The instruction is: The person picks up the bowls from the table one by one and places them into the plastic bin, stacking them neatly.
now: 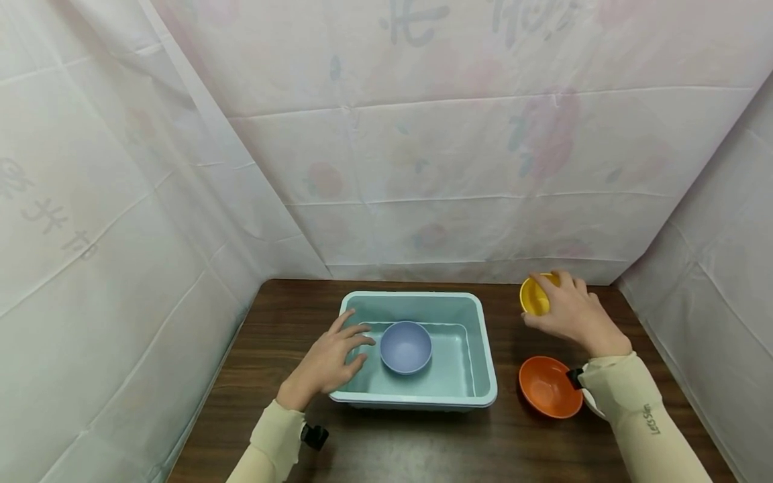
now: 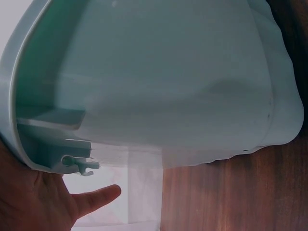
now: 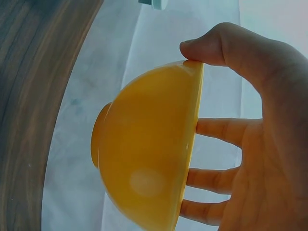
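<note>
My right hand [image 1: 572, 311] grips a yellow bowl [image 1: 534, 297] by its rim, above the back right of the table. In the right wrist view the thumb lies on one side of the yellow bowl [image 3: 144, 139] and several fingers reach its rim, the foot pointing away from the palm. My left hand [image 1: 328, 357] has its fingers spread over the left rim of a light blue plastic basin [image 1: 417, 401]. Inside the basin sits a lavender bowl [image 1: 406, 347], right of those fingertips. The left wrist view shows the basin's outer wall [image 2: 168, 82] and the left thumb.
An orange bowl [image 1: 548, 388] stands on the brown wooden table [image 1: 266, 342], right of the basin. A white dish [image 1: 593, 404] shows beside it, mostly hidden by the right forearm. Pale printed curtains [image 1: 423, 154] surround the table at the back and sides.
</note>
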`<action>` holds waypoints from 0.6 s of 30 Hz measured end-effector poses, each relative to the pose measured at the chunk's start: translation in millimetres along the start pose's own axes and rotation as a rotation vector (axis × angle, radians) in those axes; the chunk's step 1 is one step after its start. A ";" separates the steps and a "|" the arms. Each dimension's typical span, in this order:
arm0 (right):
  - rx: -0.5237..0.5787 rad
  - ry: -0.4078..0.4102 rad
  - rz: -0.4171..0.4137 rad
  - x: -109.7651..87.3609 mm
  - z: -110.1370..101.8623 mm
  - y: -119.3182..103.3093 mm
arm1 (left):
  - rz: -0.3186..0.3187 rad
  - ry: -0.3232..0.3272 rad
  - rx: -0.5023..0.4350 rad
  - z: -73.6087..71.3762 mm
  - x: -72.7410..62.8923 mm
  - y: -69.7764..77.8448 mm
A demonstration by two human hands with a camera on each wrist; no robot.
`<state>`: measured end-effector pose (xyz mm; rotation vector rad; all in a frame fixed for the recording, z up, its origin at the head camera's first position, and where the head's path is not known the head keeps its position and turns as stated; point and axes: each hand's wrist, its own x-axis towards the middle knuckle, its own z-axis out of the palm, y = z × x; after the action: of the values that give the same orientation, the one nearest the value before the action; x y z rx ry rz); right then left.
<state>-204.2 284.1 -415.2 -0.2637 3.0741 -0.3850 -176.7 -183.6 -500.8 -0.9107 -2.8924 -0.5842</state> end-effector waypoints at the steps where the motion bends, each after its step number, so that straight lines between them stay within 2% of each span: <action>1: -0.002 0.002 -0.003 0.1 -0.5 -1.3 | 0.001 0.002 0.001 0.0 0.1 0.0; 10: -0.004 -0.013 -0.036 0.2 -4.0 -11.8 | 0.028 0.034 0.011 0.1 0.3 1.1; 18: 0.001 -0.016 -0.055 2.4 -2.7 -22.0 | 0.015 0.014 0.018 -0.5 0.2 1.5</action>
<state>-203.1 263.3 -407.1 -0.3500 3.0563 -0.3847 -176.1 -182.5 -499.7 -0.9222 -2.8712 -0.5601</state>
